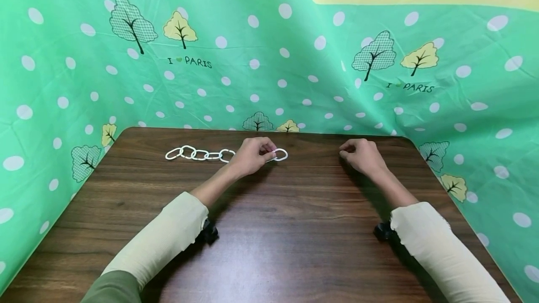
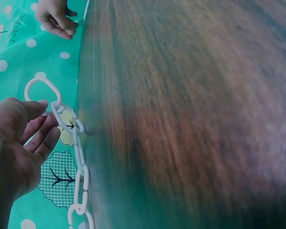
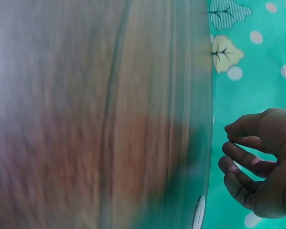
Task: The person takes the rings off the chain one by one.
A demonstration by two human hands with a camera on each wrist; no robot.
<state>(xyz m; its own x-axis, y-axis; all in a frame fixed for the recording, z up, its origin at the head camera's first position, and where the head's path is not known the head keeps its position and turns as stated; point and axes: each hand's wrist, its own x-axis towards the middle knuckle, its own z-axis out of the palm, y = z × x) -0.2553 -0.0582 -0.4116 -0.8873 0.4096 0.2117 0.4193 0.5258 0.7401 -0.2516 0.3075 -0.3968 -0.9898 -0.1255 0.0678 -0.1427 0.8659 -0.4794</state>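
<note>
A white chain (image 1: pixel 200 155) of several oval links lies along the far part of the table, running left to right. My left hand (image 1: pixel 251 157) is over its right portion and hides some links. In the left wrist view, the left thumb and fingers pinch the chain near its end link (image 2: pixel 42 90), which sticks up past the thumb tip. My right hand (image 1: pixel 363 157) is well to the right, low over the table, fingers loosely curled with nothing between them. Below those fingers in the right wrist view, a small white piece (image 3: pixel 199 213) lies on the table; the head view hides it.
The dark wooden table (image 1: pixel 290 228) has a far edge just beyond both hands. A green dotted cloth (image 1: pixel 269 60) with printed trees hangs behind and around it. A black wrist camera (image 1: pixel 208 232) sits under the left sleeve, another one (image 1: pixel 383 231) under the right.
</note>
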